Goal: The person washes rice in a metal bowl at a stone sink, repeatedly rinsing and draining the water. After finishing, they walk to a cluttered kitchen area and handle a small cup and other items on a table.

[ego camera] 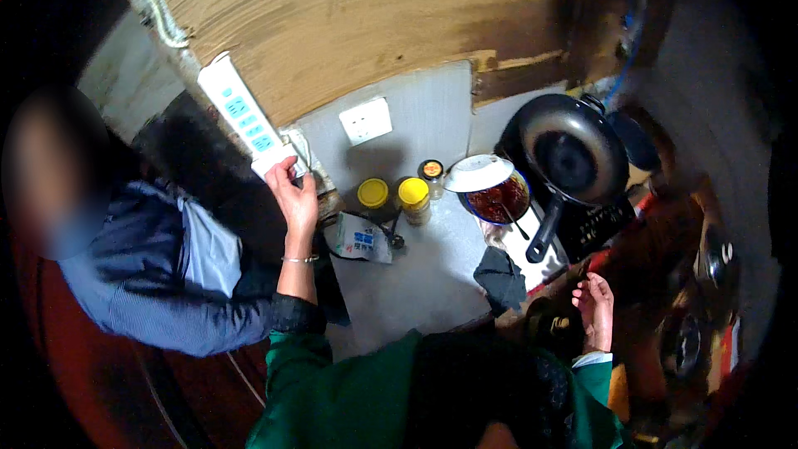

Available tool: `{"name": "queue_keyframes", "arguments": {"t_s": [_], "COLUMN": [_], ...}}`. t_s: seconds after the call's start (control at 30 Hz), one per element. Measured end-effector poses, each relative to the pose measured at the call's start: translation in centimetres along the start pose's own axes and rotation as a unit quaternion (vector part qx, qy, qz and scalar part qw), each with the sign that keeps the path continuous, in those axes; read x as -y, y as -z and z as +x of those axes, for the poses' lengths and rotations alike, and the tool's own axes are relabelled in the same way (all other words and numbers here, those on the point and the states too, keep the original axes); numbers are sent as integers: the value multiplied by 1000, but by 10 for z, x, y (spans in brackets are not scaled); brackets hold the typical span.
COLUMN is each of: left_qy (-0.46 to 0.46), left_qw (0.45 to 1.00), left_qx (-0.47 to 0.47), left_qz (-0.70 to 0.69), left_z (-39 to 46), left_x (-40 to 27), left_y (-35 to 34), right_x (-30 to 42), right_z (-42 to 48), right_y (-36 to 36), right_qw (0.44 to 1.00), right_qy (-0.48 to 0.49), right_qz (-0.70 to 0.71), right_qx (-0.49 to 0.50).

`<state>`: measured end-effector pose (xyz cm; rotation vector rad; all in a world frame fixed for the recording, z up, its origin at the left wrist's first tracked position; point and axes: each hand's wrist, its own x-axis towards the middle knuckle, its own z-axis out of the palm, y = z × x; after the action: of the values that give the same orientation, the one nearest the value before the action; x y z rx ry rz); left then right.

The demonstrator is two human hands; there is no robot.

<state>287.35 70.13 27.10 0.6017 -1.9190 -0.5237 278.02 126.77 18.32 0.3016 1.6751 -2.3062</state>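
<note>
My left hand [294,196], with a bangle at the wrist, reaches up to a white power strip [240,111] on the edge of a wooden panel. Its thumb and fingers are on the strip's lower end; the exact grip is partly hidden. My right hand [595,305] hangs near the counter's front edge with loosely curled fingers and nothing visible in it. Beyond it, a black wok [570,149] rests on a dark hob, handle towards me. Beside the wok, a bowl of dark red sauce [499,202] holds a spoon and is partly covered by a white lid [480,173].
Two yellow-lidded jars [373,193] and a dark-lidded jar [431,169] stand on the grey counter [411,287]. A printed packet [363,238] and a dark cloth [500,277] lie nearer. A white wall socket [366,121] is behind. Another person [156,287] is close on my left.
</note>
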Motion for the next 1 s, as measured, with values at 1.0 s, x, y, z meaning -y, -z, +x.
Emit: {"name": "queue_keyframes", "arguments": {"t_s": [1.0], "left_qy": [-293], "left_qw": [949], "left_qx": [41], "left_qz": [-109], "left_z": [-145], "left_x": [-142], "left_y": [-63], "right_x": [-131], "right_z": [-275], "right_y": [84], "right_qw": [987], "right_qy": [42], "right_qz": [53], "right_qx": [-144]}}
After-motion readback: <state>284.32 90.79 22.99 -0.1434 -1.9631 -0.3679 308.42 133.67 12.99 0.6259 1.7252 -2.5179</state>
